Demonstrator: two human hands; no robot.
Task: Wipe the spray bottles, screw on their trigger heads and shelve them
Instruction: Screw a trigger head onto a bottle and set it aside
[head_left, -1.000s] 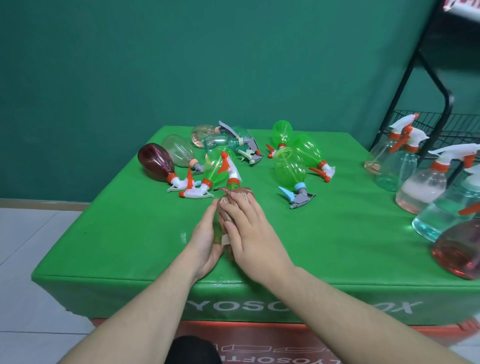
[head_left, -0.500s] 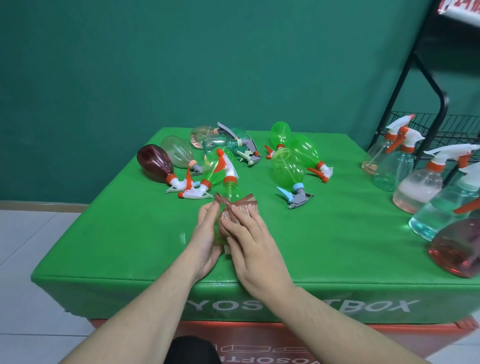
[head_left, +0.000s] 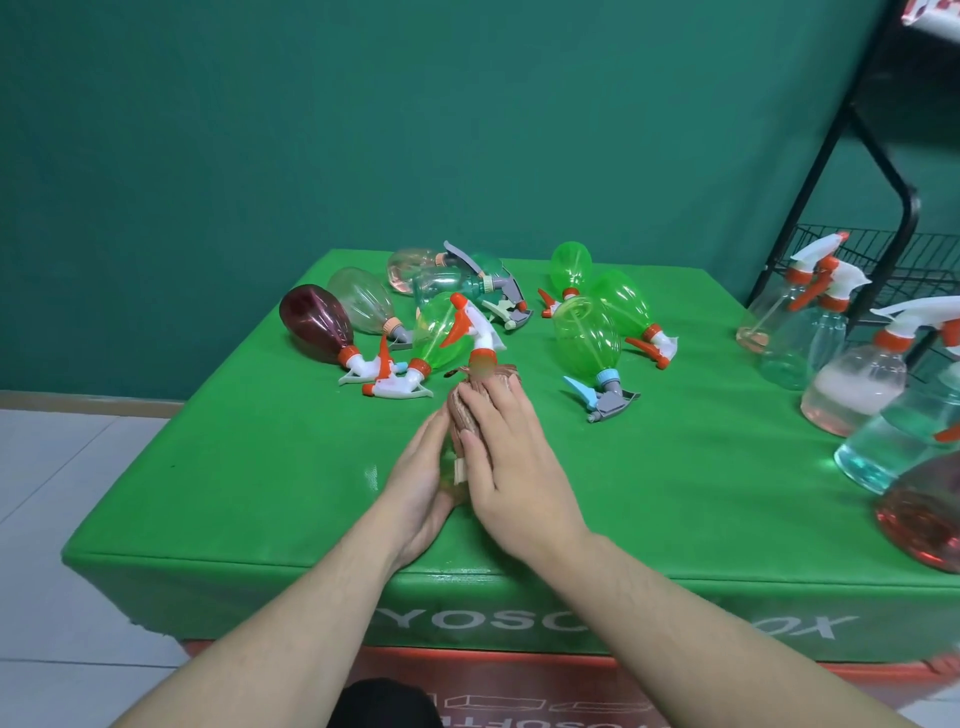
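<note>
Bottle (head_left: 448, 470), green, lay near the front middle of the table (head_left: 249, 483), cradled by the left hand (head_left: 423, 483); right hand (head_left: 511, 467), fingers straight, pressed a brown cloth (head_left: 467, 410) onto it.

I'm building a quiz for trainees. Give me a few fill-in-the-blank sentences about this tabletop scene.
1. The right hand presses a brown ____ on the held bottle.
2. The table cover is ____.
3. The dark red bottle lies on its ____.
4. The grey-and-blue trigger head belongs to a ____ bottle.

Missing: cloth; green; side; green
</note>
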